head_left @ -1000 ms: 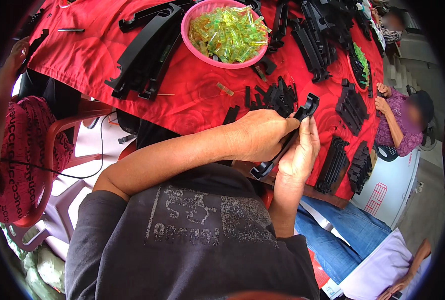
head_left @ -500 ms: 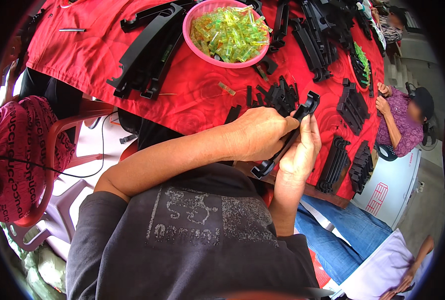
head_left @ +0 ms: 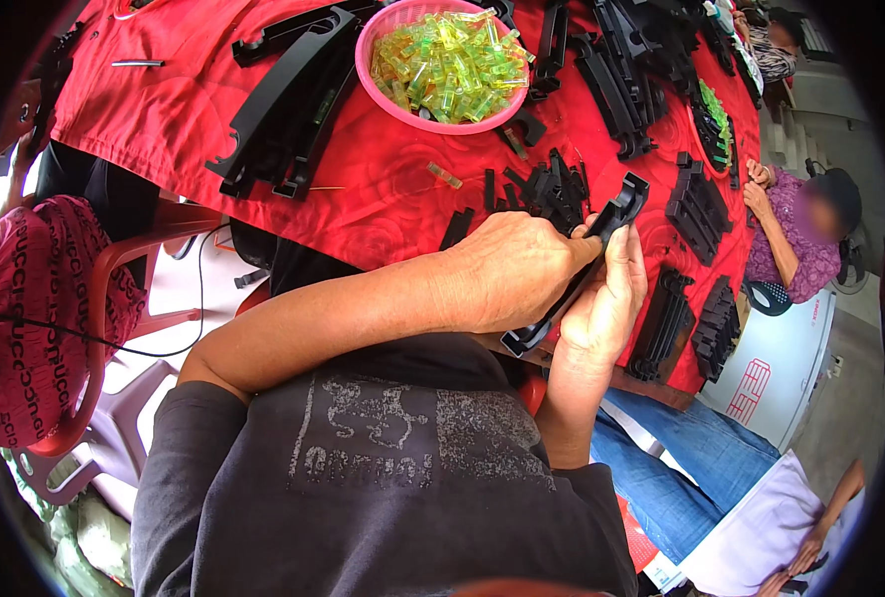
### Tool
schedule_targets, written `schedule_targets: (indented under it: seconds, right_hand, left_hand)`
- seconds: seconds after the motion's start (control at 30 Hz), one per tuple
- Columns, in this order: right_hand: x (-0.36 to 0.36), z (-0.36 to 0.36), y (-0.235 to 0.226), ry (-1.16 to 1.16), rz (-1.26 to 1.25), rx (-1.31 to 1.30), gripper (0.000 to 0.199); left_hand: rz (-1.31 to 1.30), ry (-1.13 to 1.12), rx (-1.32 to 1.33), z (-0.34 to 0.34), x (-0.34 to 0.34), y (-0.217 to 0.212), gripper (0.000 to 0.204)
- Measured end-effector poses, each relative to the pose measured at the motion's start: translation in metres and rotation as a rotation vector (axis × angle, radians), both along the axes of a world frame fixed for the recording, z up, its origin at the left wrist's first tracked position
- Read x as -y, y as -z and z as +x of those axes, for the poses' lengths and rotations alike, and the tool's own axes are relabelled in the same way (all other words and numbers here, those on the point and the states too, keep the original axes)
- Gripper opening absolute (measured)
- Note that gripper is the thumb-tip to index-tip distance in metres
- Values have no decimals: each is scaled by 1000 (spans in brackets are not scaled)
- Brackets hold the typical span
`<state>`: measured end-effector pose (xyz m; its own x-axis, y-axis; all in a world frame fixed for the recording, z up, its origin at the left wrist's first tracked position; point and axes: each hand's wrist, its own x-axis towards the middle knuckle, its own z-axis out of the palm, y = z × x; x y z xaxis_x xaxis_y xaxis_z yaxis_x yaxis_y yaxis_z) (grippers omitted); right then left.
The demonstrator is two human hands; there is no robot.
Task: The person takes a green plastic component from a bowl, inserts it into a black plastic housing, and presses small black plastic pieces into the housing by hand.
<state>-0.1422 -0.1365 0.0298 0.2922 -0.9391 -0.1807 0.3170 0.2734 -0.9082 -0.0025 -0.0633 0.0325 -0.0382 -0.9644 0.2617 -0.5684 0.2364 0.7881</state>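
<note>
A long black plastic strip-like part [head_left: 621, 204] with curved, notched ends slants across my front at the table edge. My right hand [head_left: 606, 298] holds it from the right side, fingers raised along its back. From the left my left hand [head_left: 527, 264] reaches across, its fingers curled and thumb pressed onto the middle of the part. Whether those curled fingers hold anything small is hidden. Just beyond my hands lies a pile of small black plastic pieces [head_left: 559, 194]. One small clear yellowish tube piece [head_left: 444, 175] rests on the red tablecloth [head_left: 383, 224].
A pink basket [head_left: 366, 75] full of yellow-green clear pieces [head_left: 447, 70] stands beyond. Long black parts [head_left: 283, 104] lie left of it; stacked black strips [head_left: 661, 323] sit to the right. A person in purple [head_left: 795, 239] works at the right; another person's pink-patterned clothing [head_left: 49, 308] shows left.
Both hands have shifted slightly with the black part, its far end tipping a little up and right. My left thumb has slid slightly toward that end. The view has shifted a little.
</note>
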Motion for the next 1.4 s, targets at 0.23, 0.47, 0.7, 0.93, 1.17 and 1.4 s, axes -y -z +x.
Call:
schedule_targets:
  seconds: [0.23,0.47,0.7,0.93,1.17,1.4]
  right_hand:
    - [8,-3,-11,20,-75,-39,20]
    - [9,-8,-12,-65,-97,-7,19]
    - [-1,-4,-13,-271,60,-3,28]
    - [3,-8,-11,-691,155,-183,61]
    - [11,-27,-6,-663,512,331,92]
    - [19,-54,13,-485,347,510,83]
  left_hand:
    - [-147,-31,-3,-9,-10,3,23]
    - [-218,-94,-34,5,-11,-8,24]
    - [-463,48,214,46,24,-21,39]
    - [-140,448,410,67,27,-18,25]
    - [129,441,-63,73,11,-13,39]
    - [197,253,-264,51,-12,15,33]
